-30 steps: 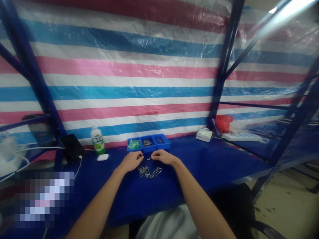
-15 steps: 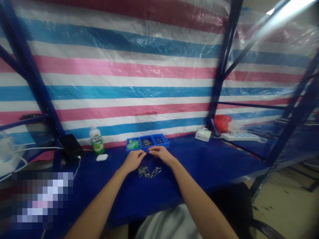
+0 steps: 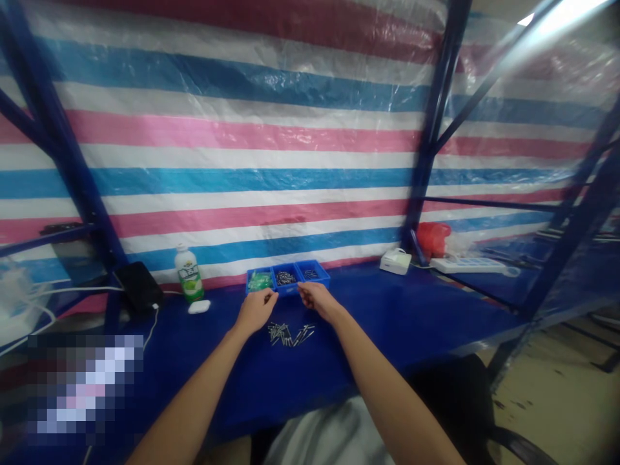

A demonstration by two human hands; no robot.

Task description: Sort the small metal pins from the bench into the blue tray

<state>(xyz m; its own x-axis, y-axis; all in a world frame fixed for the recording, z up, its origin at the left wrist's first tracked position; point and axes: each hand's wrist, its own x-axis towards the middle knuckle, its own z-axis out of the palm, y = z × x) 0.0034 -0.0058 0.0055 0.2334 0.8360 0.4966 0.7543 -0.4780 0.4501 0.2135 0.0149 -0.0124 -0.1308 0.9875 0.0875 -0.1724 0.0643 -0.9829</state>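
My left hand (image 3: 258, 307) is closed in a pinch in front of the left compartment of a blue tray (image 3: 317, 285). Whatever its fingertips hold is too small to make out. My right hand (image 3: 317, 301), also pinched, is at the tray's front right edge, a short gap from the left; its contents cannot be made out either. The tray has three compartments: green pieces (image 3: 260, 280) on the left, small dark metal parts (image 3: 285, 278) in the middle, a few thin parts (image 3: 310, 274) on the right. Below my hands, several slim metal pieces (image 3: 290, 335) lie loosely on the blue table.
Left of the tray stand a white-and-green bottle (image 3: 188, 274), a small white case (image 3: 199, 307) and a phone (image 3: 139, 285) on a cable. At the right are a white box (image 3: 395, 261), a power strip (image 3: 467, 265) and a red bag (image 3: 433, 239). Striped sheeting hangs behind.
My hands, close together at the fingertips before, have moved apart: the left slightly left, the right slightly right. The loose metal pieces and tray look the same.
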